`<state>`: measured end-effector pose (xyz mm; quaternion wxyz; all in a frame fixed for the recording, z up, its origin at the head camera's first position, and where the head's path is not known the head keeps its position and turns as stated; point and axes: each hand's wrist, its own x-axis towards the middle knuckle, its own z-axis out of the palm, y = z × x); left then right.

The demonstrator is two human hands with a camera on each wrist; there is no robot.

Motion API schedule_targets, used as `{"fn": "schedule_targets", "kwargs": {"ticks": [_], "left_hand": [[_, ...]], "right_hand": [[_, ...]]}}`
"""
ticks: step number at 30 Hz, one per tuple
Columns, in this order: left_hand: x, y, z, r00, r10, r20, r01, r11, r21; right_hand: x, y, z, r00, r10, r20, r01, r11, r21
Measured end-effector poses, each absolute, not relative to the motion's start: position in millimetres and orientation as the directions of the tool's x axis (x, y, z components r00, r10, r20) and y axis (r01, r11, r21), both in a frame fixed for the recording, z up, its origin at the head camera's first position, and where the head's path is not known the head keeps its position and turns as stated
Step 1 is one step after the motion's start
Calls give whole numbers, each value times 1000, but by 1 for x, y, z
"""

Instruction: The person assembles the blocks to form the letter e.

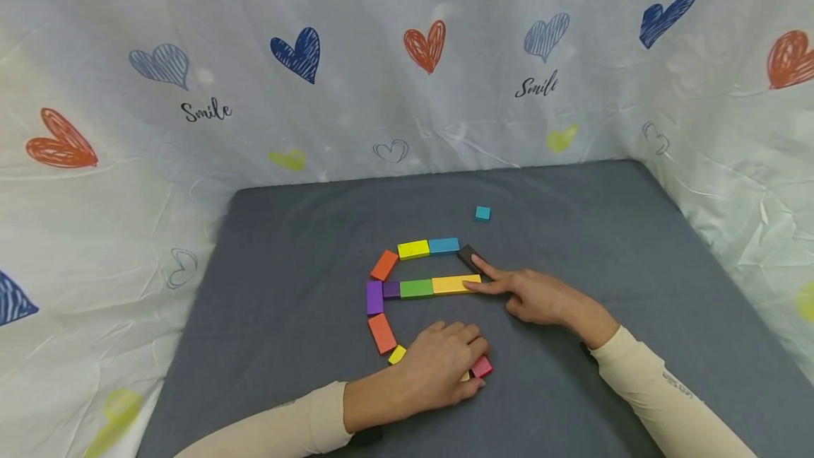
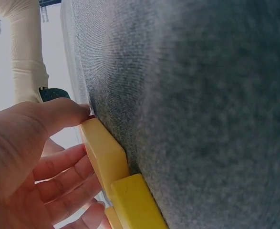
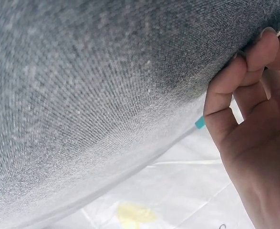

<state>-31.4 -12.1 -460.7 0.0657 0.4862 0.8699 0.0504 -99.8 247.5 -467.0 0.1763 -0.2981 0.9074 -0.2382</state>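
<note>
Wooden blocks form a rounded figure like a letter e on the grey cloth. My left hand (image 1: 439,366) bends over its lower end, thumb and fingers on either side of a pink block (image 1: 482,366). A pale yellow block (image 2: 106,152) touches a brighter yellow block (image 2: 137,202) beside that hand in the left wrist view. With one extended finger my right hand (image 1: 537,295) touches a dark block (image 1: 469,257). Another finger rests on the right end of a yellow-orange block (image 1: 453,285). Its other fingers are bent under. The left hand covers part of the lower row.
A green block (image 1: 416,289), purple blocks (image 1: 375,297), orange blocks (image 1: 382,333), a yellow block (image 1: 413,249) and a blue block (image 1: 444,245) make up the figure. A loose teal block (image 1: 482,213) lies farther back. A white curtain (image 1: 356,112) with printed hearts surrounds the table (image 1: 286,246).
</note>
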Motion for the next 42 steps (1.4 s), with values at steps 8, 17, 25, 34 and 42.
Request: {"fn": "schedule_targets", "kwargs": {"ticks": [8,17,25,34,42], "left_hand": [[-31,-13,-462,-519,853,-46,838,519,171],[-32,-16,-464,-517,856,8,841,506,193],[-39,-22,-458,-520,852,65,828,485,281],[-77,-32,-432,-571,801,182,804,499,323],[-140,-46,-432,-640,745,185,754,565,336]], "right_hand": [[-100,247,-466,-761,-624,-179,-455,710,-538],[-99,248,-466,-760,-628,-166,-465,704,-537],[-99,247,-466,-761,-626,-168,-465,708,-532],[-97,247,-465,-766,-629,-133,-470,689,-552],[-97,245,-462,-760,-629,-163,-464,701,-542]]}}
